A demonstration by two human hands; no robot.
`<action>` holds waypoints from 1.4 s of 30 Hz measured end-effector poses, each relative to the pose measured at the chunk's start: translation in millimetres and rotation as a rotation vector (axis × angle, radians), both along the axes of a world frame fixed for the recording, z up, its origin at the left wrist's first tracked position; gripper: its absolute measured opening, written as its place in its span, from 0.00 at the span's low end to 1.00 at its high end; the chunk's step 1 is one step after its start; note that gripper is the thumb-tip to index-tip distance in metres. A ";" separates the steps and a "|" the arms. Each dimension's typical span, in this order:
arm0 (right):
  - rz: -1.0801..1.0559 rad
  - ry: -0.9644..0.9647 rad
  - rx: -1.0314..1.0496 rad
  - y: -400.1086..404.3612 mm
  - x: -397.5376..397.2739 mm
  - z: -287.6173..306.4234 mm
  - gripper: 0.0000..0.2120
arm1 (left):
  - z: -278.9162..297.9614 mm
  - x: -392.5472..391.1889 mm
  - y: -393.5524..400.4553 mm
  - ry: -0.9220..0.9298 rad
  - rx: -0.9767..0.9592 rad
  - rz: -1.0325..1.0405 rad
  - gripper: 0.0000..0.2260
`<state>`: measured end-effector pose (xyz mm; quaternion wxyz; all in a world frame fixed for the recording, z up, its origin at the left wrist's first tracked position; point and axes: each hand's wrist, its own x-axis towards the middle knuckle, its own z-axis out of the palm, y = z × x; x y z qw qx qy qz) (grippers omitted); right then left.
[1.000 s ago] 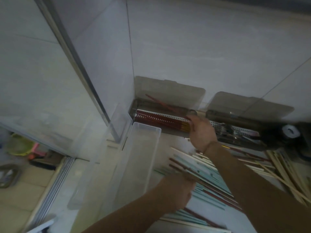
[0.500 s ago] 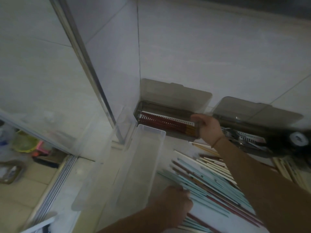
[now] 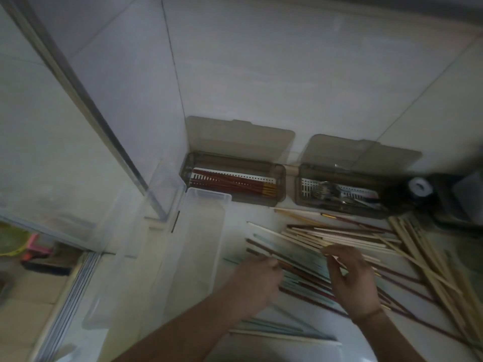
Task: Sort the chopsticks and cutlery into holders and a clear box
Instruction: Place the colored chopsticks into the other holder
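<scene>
- The white counter (image 3: 261, 212) runs up to a tiled wall and carries everything here.
- A clear box (image 3: 198, 244) stands lengthwise left of the loose pile, just beside the left hand; it looks empty.
- Two smoky holders sit against the wall, lids raised: the left holder (image 3: 235, 182) has red chopsticks (image 3: 232, 182) laid flat in it, the right holder (image 3: 339, 192) has metal cutlery (image 3: 329, 193).
- A spread of loose chopsticks (image 3: 339, 239), pale, teal and dark red, lies across the counter in front of the holders and under both hands.
- The right hand (image 3: 352, 278) is over the middle of the pile, fingers bent, tips touching pale sticks; whether it is pinching one cannot be told.
- The left hand (image 3: 256, 280) lies at the pile's left edge, fingers curled onto the dark red and teal sticks; its grip is hidden.
</scene>
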<state>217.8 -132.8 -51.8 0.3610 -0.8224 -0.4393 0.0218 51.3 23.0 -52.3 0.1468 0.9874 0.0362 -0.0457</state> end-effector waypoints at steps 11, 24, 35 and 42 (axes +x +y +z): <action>-0.554 0.521 0.232 2.2 -27.9 15.2 0.15 | 9.1 16.8 21.4 -0.171 -0.516 0.526 0.04; -0.051 0.690 -0.020 80.1 -30.1 23.5 0.13 | 3.8 25.8 14.8 -0.339 -0.800 0.689 0.07; 0.050 -0.277 -0.607 185.2 45.9 58.3 0.11 | -37.5 13.7 -3.0 0.003 -0.108 0.206 0.21; 0.202 -0.171 -0.756 224.5 52.3 42.6 0.14 | -40.0 1.1 -5.0 -0.052 -0.060 0.196 0.19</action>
